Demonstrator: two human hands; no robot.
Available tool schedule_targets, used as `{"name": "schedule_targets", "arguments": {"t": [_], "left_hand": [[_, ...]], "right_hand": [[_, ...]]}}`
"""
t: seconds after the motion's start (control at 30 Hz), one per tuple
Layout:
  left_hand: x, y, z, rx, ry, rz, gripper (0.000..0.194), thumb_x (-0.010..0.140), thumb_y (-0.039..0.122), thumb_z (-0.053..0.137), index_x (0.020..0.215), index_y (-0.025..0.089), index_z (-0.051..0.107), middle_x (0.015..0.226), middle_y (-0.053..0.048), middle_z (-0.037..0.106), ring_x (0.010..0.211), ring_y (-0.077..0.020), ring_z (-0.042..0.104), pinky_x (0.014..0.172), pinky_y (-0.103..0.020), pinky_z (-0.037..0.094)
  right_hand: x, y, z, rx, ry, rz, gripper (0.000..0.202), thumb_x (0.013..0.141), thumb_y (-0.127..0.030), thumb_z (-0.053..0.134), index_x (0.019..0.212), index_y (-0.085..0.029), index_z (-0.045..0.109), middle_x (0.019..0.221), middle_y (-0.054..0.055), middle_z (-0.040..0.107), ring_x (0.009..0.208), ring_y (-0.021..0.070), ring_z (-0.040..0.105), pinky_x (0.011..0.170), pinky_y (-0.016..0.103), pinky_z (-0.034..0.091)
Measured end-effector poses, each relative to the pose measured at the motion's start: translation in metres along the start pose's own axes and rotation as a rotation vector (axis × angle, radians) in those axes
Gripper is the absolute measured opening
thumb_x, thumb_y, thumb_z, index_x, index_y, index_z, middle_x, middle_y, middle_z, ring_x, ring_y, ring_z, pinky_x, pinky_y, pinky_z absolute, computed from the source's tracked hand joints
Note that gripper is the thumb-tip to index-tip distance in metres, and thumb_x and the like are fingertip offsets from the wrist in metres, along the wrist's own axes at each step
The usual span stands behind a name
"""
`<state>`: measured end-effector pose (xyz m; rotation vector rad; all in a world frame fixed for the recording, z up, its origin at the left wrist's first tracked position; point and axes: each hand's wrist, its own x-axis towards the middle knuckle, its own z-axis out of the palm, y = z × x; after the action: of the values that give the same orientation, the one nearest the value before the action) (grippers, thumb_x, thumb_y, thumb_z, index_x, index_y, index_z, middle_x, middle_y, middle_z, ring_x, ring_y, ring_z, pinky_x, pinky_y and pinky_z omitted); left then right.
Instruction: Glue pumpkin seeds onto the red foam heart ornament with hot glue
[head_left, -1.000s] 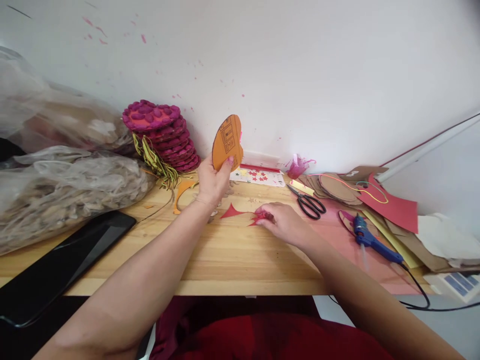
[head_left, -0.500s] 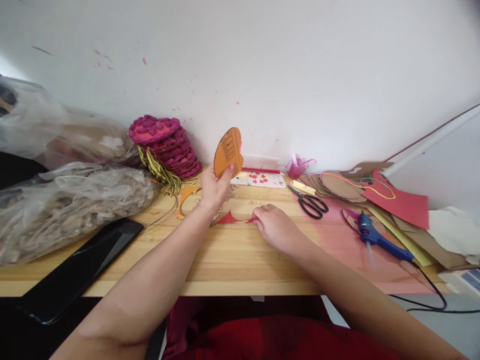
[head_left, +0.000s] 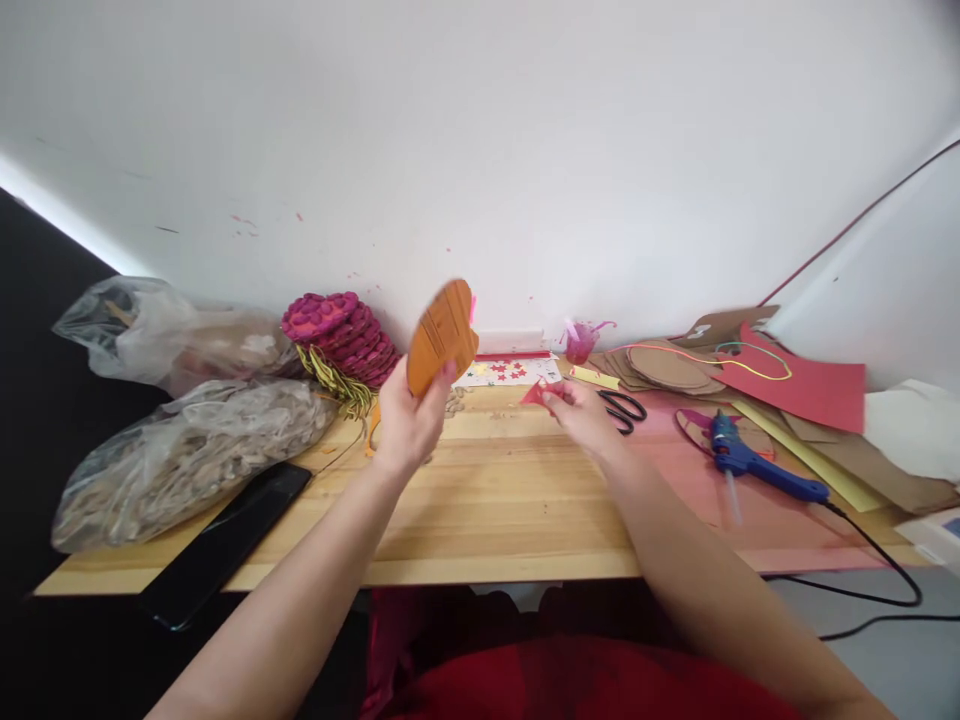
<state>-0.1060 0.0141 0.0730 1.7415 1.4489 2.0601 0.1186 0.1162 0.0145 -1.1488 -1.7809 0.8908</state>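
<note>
My left hand [head_left: 411, 418] is closed round an orange-brown cardboard cutout [head_left: 444, 335] with a rounded outline and dark printing, blurred by motion and raised above the table. A bit of pink shows at its right edge. Between the thumb and fingers of my right hand [head_left: 576, 408] is a small red paper scrap [head_left: 535, 393], held just over the wood. Black-handled scissors [head_left: 624, 410] lie beside my right hand, their blades hidden behind it. Behind both hands rests a white sheet with red stars [head_left: 491, 375]. An orange scrap [head_left: 371, 430] lies partly behind my left wrist.
At left are bags of brown pieces [head_left: 202, 465], a black phone [head_left: 229, 540] over the table edge and a stack of magenta discs [head_left: 341, 335]. To the right lie a blue glue gun [head_left: 757, 465] with its cord, cardboard ovals [head_left: 671, 367] and red paper [head_left: 799, 375].
My right hand has lifted the red paper scrap off the table and moved right and away from me, towards the scissors. My left hand has turned the cardboard cutout. The view has shifted.
</note>
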Motion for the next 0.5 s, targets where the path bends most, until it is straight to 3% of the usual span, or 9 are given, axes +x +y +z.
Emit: {"name": "schedule_targets", "arguments": {"t": [0.13,0.23,0.33,0.43,0.5], "left_hand": [[-0.050,0.019,-0.019,0.385,-0.489,0.321,0.050,0.094,0.010,0.047,0.142,0.023,0.050,0.135,-0.011,0.060,0.121,-0.0249,0.057,0.101,-0.041,0.046],[-0.081,0.015,-0.014,0.622,-0.809,0.426,0.052,0.097,0.012,0.042,0.148,0.024,0.041,0.143,-0.010,0.055,0.129,-0.0265,0.051,0.104,-0.044,0.043],[-0.097,0.009,0.003,0.711,-0.888,0.400,0.052,0.098,0.012,0.042,0.148,0.022,0.041,0.147,-0.011,0.051,0.132,-0.0295,0.048,0.106,-0.048,0.041],[-0.101,0.010,0.016,0.675,-0.899,0.239,0.066,0.089,0.002,0.045,0.150,0.024,0.038,0.152,-0.013,0.045,0.138,-0.0324,0.041,0.109,-0.054,0.038],[-0.100,0.014,0.017,0.540,-0.942,0.119,0.078,0.081,-0.002,0.050,0.152,0.026,0.035,0.156,-0.014,0.039,0.142,-0.0336,0.036,0.112,-0.057,0.035]], "right_hand": [[0.012,0.007,-0.020,0.261,0.118,0.059,0.023,0.096,-0.036,0.057,0.088,-0.015,0.060,0.070,-0.004,0.055,0.052,0.0080,0.049,0.048,0.022,0.042],[0.013,0.004,-0.029,0.397,0.163,0.065,0.023,0.095,-0.037,0.059,0.088,-0.015,0.060,0.073,-0.004,0.056,0.054,0.0079,0.050,0.048,0.021,0.042],[0.011,-0.003,-0.030,0.477,0.175,0.060,0.027,0.086,-0.042,0.068,0.082,-0.017,0.058,0.068,-0.004,0.054,0.053,0.0083,0.047,0.045,0.021,0.036],[0.009,-0.009,-0.027,0.497,0.162,0.048,0.035,0.074,-0.050,0.074,0.077,-0.020,0.057,0.062,-0.004,0.053,0.052,0.0094,0.044,0.044,0.023,0.031],[0.007,-0.012,-0.024,0.482,0.129,0.036,0.035,0.073,-0.052,0.073,0.076,-0.021,0.058,0.060,-0.004,0.052,0.051,0.0098,0.042,0.045,0.024,0.030]]}}
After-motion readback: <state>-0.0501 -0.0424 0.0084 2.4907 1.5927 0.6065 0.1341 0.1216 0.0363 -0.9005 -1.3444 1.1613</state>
